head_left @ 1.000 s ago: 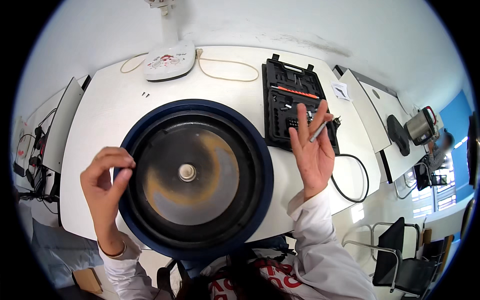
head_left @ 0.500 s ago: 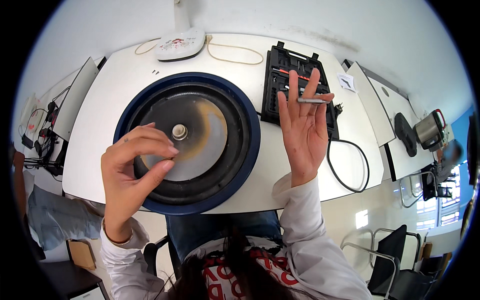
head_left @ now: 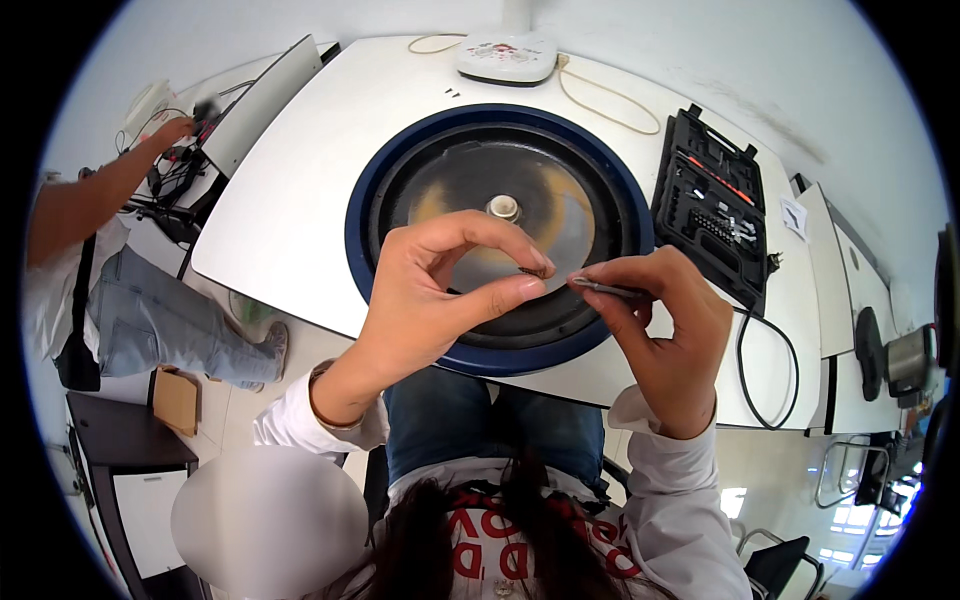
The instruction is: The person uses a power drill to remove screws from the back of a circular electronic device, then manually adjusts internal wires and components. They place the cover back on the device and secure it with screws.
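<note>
My left hand [head_left: 415, 285] pinches a small dark screw [head_left: 530, 271] between thumb and forefinger. Opposite it, the fingers of my right hand [head_left: 675, 315] are closed round a short grey metal screwdriver bit [head_left: 610, 288], its tip pointing toward the screw. A small gap separates the two. Both hands hover over the near part of a round appliance with a blue rim [head_left: 362, 215], a black inner ring and a stained grey disc [head_left: 440, 200]. A pale round knob [head_left: 503, 208] stands at the disc's centre. My hands cover part of the near side.
An open black tool case [head_left: 690, 205] lies to the right, with a black power cord [head_left: 742, 355] nearby. Behind the appliance are two small screws [head_left: 453, 93] and a white flowered base [head_left: 505, 62] with a cream cord [head_left: 600, 95]. Another person [head_left: 140, 300] stands at left.
My hands have come together, the right one turning from an open palm to a pinch on the bit. The view has shifted, so the table sits further right.
</note>
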The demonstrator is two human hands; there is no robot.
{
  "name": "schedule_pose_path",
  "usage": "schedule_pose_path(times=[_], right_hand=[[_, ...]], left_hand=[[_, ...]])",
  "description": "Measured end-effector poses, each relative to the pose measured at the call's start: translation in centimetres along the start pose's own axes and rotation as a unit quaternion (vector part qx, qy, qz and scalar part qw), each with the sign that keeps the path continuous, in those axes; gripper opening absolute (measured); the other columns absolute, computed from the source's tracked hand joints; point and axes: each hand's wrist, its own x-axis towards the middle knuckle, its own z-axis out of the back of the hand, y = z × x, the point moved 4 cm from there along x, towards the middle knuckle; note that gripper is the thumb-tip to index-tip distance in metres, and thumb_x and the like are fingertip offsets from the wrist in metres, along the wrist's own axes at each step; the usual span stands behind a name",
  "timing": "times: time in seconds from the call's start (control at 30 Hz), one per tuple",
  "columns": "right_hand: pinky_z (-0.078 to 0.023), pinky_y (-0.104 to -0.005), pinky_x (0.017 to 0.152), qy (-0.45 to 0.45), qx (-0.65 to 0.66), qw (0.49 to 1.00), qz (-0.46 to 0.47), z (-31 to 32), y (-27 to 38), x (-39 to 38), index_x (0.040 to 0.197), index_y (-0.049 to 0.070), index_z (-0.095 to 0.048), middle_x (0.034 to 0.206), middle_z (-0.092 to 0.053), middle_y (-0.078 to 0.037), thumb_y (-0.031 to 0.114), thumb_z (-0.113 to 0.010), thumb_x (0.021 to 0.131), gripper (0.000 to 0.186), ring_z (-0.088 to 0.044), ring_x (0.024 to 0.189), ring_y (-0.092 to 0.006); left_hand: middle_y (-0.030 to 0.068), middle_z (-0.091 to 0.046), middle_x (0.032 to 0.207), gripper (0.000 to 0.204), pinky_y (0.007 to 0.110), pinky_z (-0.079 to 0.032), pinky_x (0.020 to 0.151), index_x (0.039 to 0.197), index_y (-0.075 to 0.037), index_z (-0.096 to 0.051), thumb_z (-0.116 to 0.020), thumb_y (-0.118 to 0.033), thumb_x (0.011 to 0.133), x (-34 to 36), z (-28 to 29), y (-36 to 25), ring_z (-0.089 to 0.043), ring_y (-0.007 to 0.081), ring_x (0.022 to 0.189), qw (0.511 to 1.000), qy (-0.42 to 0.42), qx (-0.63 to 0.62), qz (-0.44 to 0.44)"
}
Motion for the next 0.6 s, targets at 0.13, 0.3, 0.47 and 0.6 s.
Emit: schedule_pose_path(times=[0.13,0.3,0.47,0.6], right_hand=[[-0.042,-0.0236,0.051,-0.034,-0.051,0.995,0.074,-0.6,1.1,0.7,0.084,0.005,-0.069,0.079,-0.063,-0.004,-0.002,-0.076,0.067,0.020,-0.056,0.066,-0.0131],[-0.043,-0.0247,0.051,-0.036,-0.008,0.997,0.065,-2.0,0.5,0.3,0.086,0.004,-0.070,0.082,-0.057,-0.006,-0.004,-0.076,0.065,0.023,-0.056,0.065,-0.0146],[-0.044,-0.0233,0.051,-0.042,-0.008,0.997,0.065,-2.7,0.2,0.1,0.086,0.003,-0.069,0.082,-0.057,-0.006,-0.005,-0.076,0.065,0.024,-0.057,0.065,-0.0138],[-0.045,-0.0227,0.052,-0.033,0.004,0.998,0.054,-3.1,0.2,-0.2,0.085,0.003,-0.070,0.080,-0.058,-0.006,-0.005,-0.076,0.065,0.022,-0.058,0.064,-0.0137]], left_hand=[[0.0095,-0.064,0.085,0.016,0.033,-0.045,0.081,0.088,-0.003,-0.063,-0.072,0.001,0.075,-0.2,0.4,0.0,-0.060,0.0202,0.086,1.000,-0.010,0.014,-0.018],[0.0094,-0.065,0.086,0.017,0.034,-0.045,0.082,0.088,-0.002,-0.064,-0.072,0.002,0.074,-0.7,0.8,0.4,-0.060,0.0205,0.086,0.999,-0.011,0.041,-0.019],[0.0099,-0.066,0.085,0.017,0.033,-0.045,0.082,0.086,-0.001,-0.065,-0.074,0.004,0.072,-1.0,1.3,0.6,-0.060,0.0206,0.085,0.995,-0.013,0.089,-0.029],[0.0081,-0.067,0.083,0.012,0.029,-0.046,0.080,0.081,-0.002,-0.068,-0.074,0.001,0.071,-1.4,1.4,0.7,-0.062,0.0168,0.083,0.995,-0.024,0.097,-0.009]])
